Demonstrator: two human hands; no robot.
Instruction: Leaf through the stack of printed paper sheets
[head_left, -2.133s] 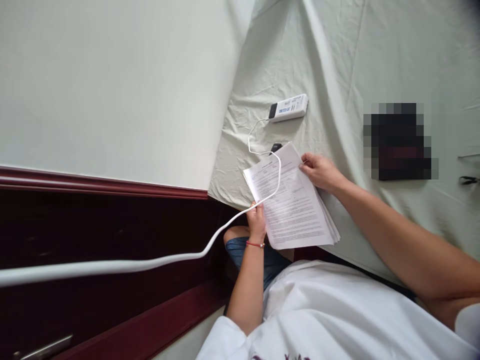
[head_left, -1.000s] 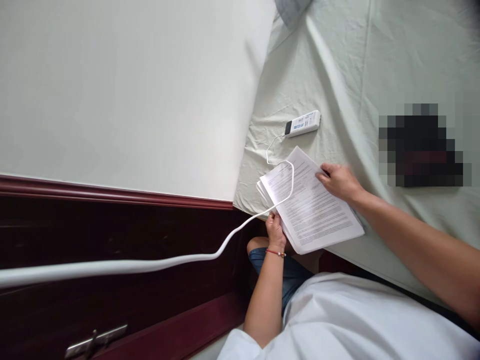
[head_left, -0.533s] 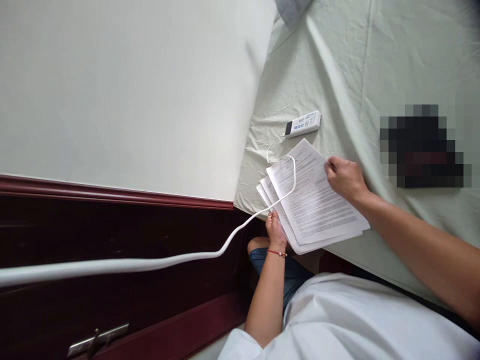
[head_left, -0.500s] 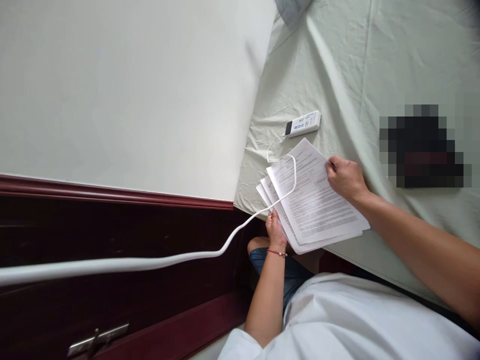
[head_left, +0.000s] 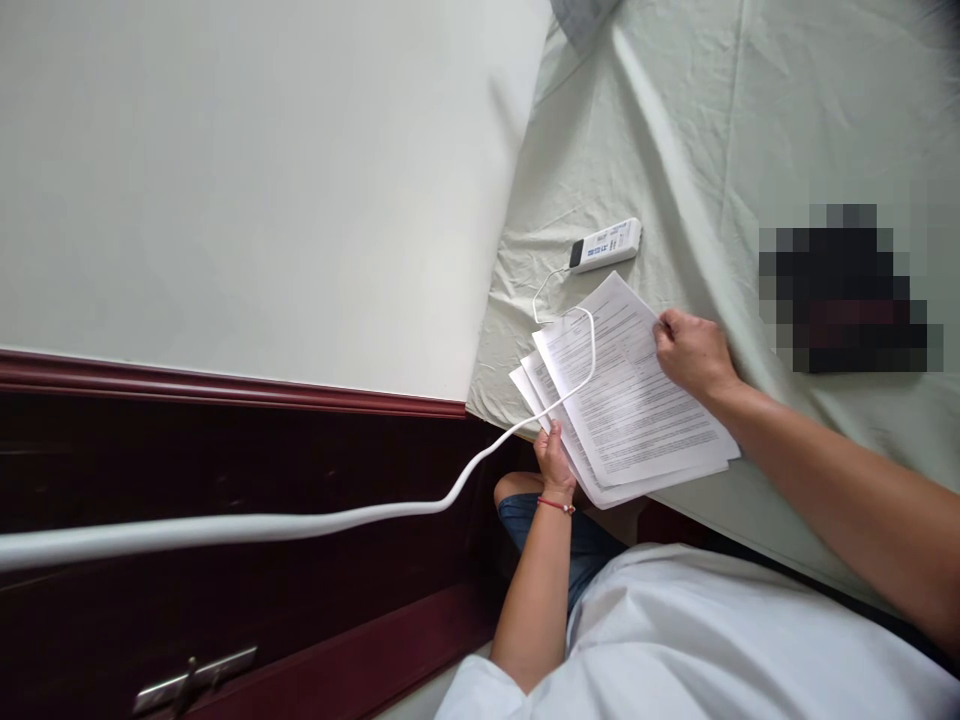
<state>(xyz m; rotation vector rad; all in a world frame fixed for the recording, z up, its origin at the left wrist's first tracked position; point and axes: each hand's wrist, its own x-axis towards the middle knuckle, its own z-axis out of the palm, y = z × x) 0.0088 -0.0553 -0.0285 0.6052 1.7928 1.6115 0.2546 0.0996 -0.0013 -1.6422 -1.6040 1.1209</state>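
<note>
A stack of printed white sheets (head_left: 630, 400) lies fanned at the near edge of a bed with a pale green sheet (head_left: 675, 130). My left hand (head_left: 555, 458), with a red thread bracelet at the wrist, grips the stack's lower left edge. My right hand (head_left: 694, 352) pinches the top sheet at its right edge, and that sheet is slid apart from the ones below. A white cable (head_left: 480, 465) runs across the papers from the lower left.
A white remote control (head_left: 604, 244) lies on the bed beyond the papers. A dark blurred object (head_left: 847, 290) sits on the bed to the right. A white wall (head_left: 262, 180) with a dark red wooden rail and panel (head_left: 225, 390) fills the left.
My right hand has pulled the top sheet off the stack, so the sheets have gone from squared to fanned. The view shifted earlier; my left hand keeps its grip.
</note>
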